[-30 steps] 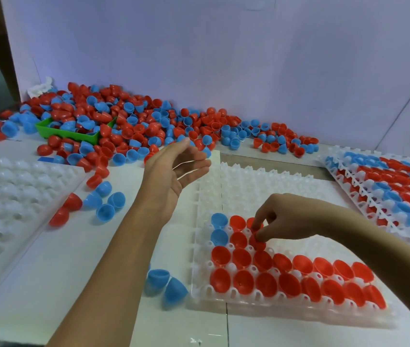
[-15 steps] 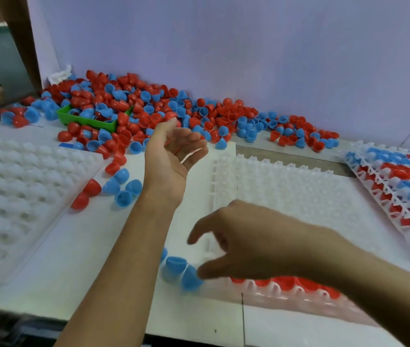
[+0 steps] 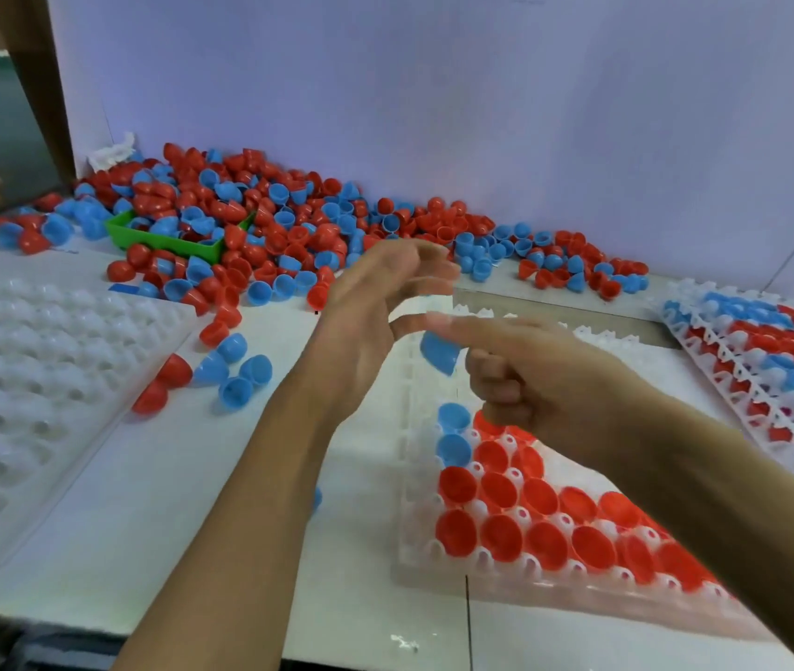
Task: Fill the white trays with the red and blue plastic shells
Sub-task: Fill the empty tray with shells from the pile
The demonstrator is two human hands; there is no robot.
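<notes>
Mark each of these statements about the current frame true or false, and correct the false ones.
1. The right hand holds a blue shell. True.
2. The tray in front holds only blue shells. False: mostly red, with two blue at its left edge.
3. A green bin sits in the loose shell pile. True.
4. The left tray is full of shells. False: its visible pockets are empty.
5. The left hand grips a red shell. False: its blurred fingers show no shell.
</notes>
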